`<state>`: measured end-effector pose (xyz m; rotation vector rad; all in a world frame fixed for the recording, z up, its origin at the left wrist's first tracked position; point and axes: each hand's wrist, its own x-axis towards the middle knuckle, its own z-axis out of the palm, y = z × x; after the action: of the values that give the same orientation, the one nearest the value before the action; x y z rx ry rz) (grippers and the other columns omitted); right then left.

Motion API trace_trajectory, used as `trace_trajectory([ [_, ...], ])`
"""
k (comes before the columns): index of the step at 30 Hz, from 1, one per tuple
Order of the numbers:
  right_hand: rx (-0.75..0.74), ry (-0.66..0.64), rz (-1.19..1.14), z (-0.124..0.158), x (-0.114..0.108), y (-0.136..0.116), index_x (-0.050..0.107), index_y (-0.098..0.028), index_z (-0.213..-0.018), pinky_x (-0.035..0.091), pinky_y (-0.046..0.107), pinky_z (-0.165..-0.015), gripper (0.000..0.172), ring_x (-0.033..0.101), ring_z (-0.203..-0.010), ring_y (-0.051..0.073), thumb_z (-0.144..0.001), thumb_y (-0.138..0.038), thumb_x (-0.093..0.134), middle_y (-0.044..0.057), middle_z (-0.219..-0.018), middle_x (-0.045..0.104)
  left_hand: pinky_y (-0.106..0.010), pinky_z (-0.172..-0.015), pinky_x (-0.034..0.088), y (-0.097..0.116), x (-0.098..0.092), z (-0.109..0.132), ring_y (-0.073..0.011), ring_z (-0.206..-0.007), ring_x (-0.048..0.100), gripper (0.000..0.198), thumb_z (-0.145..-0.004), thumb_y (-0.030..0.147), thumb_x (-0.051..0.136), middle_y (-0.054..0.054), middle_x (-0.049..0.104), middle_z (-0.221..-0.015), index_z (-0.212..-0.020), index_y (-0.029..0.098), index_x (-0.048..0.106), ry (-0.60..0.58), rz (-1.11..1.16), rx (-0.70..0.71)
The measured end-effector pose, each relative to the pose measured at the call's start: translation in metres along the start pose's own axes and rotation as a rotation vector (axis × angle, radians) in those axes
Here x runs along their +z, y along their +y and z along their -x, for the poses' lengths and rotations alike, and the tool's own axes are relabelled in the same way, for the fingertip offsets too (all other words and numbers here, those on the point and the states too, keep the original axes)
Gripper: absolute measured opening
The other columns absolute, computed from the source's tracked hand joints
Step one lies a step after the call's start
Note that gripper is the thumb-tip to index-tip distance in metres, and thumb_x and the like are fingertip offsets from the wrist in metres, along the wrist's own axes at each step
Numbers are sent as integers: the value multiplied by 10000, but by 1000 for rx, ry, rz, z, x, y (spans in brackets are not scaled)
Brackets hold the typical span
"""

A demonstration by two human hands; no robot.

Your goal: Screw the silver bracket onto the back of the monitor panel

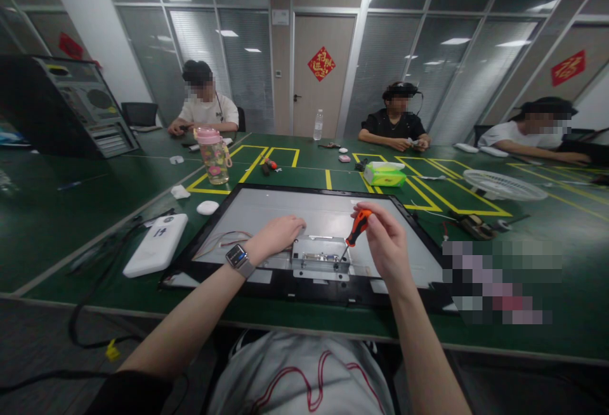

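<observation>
A monitor (pixel 266 209) lies face down on the green table with its back cover off, showing a silver metal panel. A small metal circuit housing (pixel 320 255) sits at its near edge. My right hand (pixel 387 240) is closed around an orange-and-black screwdriver (pixel 356 230), whose tip points down at the housing's right side. My left hand (pixel 278 234), with a watch on the wrist, rests on the panel just left of the housing, fingers curled downward against it.
A white power bank (pixel 155 243) and a pink-lidded bottle (pixel 213 155) lie to the left, a computer tower (pixel 61 104) at far left. A green tissue pack (pixel 384 175) and a white fan grille (pixel 504 184) are beyond. Three people sit across the table.
</observation>
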<state>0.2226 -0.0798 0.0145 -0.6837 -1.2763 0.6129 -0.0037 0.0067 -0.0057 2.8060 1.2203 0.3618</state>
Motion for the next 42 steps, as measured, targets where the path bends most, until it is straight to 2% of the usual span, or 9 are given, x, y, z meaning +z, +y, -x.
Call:
trace_trajectory([
  [3, 1, 18, 19, 0, -1, 2, 734, -266, -1010, 533, 353, -831, 192, 660, -905, 203, -866, -379, 675, 42, -988, 684, -316, -858, 495, 0, 0, 0, -219, -978, 664, 344, -988, 218, 343, -106, 694, -1070, -1145, 173, 646, -6, -2, -6],
  [10, 49, -70, -87, 1, 4, -6, 681, -244, -1155, 542, 424, -865, 282, 690, -924, 233, -941, -387, 565, 68, -987, 730, -311, -855, 495, -1, 1, 0, -217, -976, 664, 345, -993, 228, 339, -104, 693, -1065, -1143, 177, 646, 3, 5, 0],
  [17, 18, 25, 39, 1, -1, 2, 730, -276, -1064, 533, 337, -826, 225, 663, -906, 196, -848, -333, 703, 35, -1017, 702, -324, -864, 496, 2, -2, 1, -227, -995, 661, 347, -992, 226, 340, -108, 692, -1072, -1149, 168, 644, -4, 3, -7],
  [22, 21, 16, 32, 0, 1, 0, 706, -263, -1138, 508, 392, -885, 265, 657, -948, 219, -910, -352, 607, 57, -1013, 709, -332, -853, 500, 1, -1, 0, -230, -987, 664, 351, -998, 239, 331, -106, 693, -1066, -1152, 173, 639, -6, -1, -11],
  [27, -50, 95, 86, -2, 1, 0, 732, -261, -905, 495, 296, -741, 112, 597, -819, 168, -797, -286, 744, 14, -880, 640, -336, -854, 502, 0, 0, 0, -236, -987, 666, 347, -995, 228, 335, -112, 691, -1069, -1151, 170, 639, -7, -8, -10],
  [29, -24, 69, 21, -2, -1, 1, 724, -257, -875, 489, 285, -710, 89, 594, -797, 163, -809, -316, 734, 7, -846, 626, -341, -856, 504, 0, 0, 0, -237, -988, 667, 346, -995, 227, 334, -110, 692, -1070, -1150, 171, 638, -10, -10, -10],
  [36, 107, -94, -197, -1, 5, -10, 708, -250, -1065, 520, 324, -697, 236, 641, -809, 195, -914, -400, 605, 49, -871, 703, -335, -864, 499, 0, 1, 0, -234, -988, 667, 343, -991, 218, 339, -101, 692, -1068, -1148, 178, 641, 1, -10, -4],
  [42, 66, -60, -152, -1, 2, -4, 735, -267, -979, 506, 327, -812, 174, 633, -884, 191, -885, -391, 659, 32, -942, 680, -336, -868, 497, 0, 1, 0, -236, -1007, 664, 340, -991, 216, 339, -98, 694, -1082, -1147, 179, 638, -3, -2, -8],
])
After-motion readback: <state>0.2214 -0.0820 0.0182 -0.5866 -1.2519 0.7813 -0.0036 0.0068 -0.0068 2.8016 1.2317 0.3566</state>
